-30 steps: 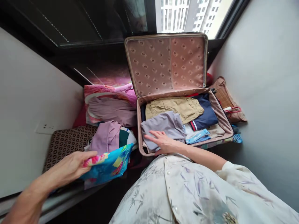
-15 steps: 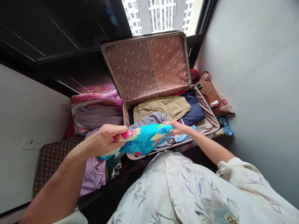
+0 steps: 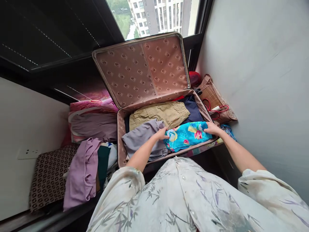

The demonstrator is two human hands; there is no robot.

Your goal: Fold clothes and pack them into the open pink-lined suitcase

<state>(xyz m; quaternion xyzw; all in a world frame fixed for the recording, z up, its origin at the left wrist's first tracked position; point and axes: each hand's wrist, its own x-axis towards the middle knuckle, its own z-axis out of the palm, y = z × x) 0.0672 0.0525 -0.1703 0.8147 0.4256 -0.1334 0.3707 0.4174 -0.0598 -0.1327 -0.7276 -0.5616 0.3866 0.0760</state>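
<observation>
A folded turquoise garment with a bright flower print lies in the front right of an open suitcase. My left hand grips its left end, and my right hand holds its right end near the suitcase's side wall. Left of it is a folded grey garment. Behind them lie khaki trousers with an elastic waist and a dark navy garment. The fingertips of both hands are partly hidden in the cloth.
The patterned lid stands raised against the window. To the left are a lilac garment, a brown patterned cushion and piled bedding and clothes. A brown bag with a red cord lies between suitcase and right wall.
Both hands have carried the turquoise garment from in front of the suitcase, rightward and down into its front right part. It now lies flat, and the grey garment is uncovered.
</observation>
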